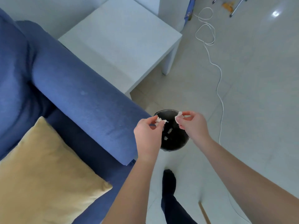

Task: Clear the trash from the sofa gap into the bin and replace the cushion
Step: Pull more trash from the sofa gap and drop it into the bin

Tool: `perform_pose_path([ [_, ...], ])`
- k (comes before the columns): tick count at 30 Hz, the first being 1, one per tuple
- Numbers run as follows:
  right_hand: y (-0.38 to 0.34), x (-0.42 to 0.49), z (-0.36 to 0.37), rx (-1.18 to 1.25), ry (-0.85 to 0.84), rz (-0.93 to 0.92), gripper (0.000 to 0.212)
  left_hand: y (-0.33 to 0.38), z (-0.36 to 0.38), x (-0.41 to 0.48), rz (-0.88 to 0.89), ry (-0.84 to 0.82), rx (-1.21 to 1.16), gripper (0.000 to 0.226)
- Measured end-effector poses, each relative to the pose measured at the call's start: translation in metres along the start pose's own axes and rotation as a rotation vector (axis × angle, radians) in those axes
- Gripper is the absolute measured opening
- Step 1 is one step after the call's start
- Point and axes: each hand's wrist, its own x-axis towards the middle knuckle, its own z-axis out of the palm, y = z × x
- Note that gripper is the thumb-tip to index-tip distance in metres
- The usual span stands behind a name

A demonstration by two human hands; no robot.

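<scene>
A round black bin stands on the floor just past the sofa's arm, with a few white scraps lying inside. Both hands hover over its rim. My left hand pinches a small torn white paper scrap between thumb and fingers. My right hand pinches another white paper scrap. The two scraps are apart, a short gap between them. A yellow cushion lies on the blue sofa seat at the lower left, beside the armrest.
A white side table stands behind the bin, next to the sofa arm. A white cable snakes across the pale tiled floor on the right. My dark-trousered leg and foot stand just in front of the bin.
</scene>
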Motion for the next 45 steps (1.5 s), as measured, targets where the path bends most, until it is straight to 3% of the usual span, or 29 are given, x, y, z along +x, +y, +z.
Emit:
perform_pose_path([
  [4, 0.050, 0.033, -0.018, -0.065, -0.021, 0.091, 0.025, -0.019, 0.062, -0.012, 0.015, -0.105, 0.210, 0.025],
  [7, 0.077, 0.053, -0.019, -0.109, -0.045, 0.124, 0.030, -0.038, 0.094, -0.013, -0.072, -0.163, 0.311, 0.028],
  [11, 0.091, 0.071, -0.016, -0.155, -0.084, 0.125, 0.020, -0.055, 0.115, -0.006, -0.186, -0.181, 0.309, 0.040],
  [13, 0.097, 0.077, -0.016, -0.189, -0.116, 0.155, 0.052, -0.059, 0.119, -0.002, -0.191, -0.200, 0.330, 0.044],
  [15, 0.102, 0.081, -0.019, -0.171, -0.133, 0.191, 0.060, -0.064, 0.122, 0.002, -0.197, -0.216, 0.385, 0.047],
  [25, 0.114, 0.078, -0.043, -0.155, -0.139, 0.196, 0.042, -0.051, 0.112, -0.002, -0.188, -0.225, 0.383, 0.042],
  [35, 0.040, 0.050, -0.048, -0.120, -0.141, 0.028, 0.031, 0.019, 0.064, -0.008, -0.073, -0.090, 0.144, 0.033],
  [45, -0.078, -0.004, 0.020, -0.122, -0.265, -0.245, 0.034, 0.038, -0.061, 0.011, -0.022, 0.123, -0.106, 0.030],
])
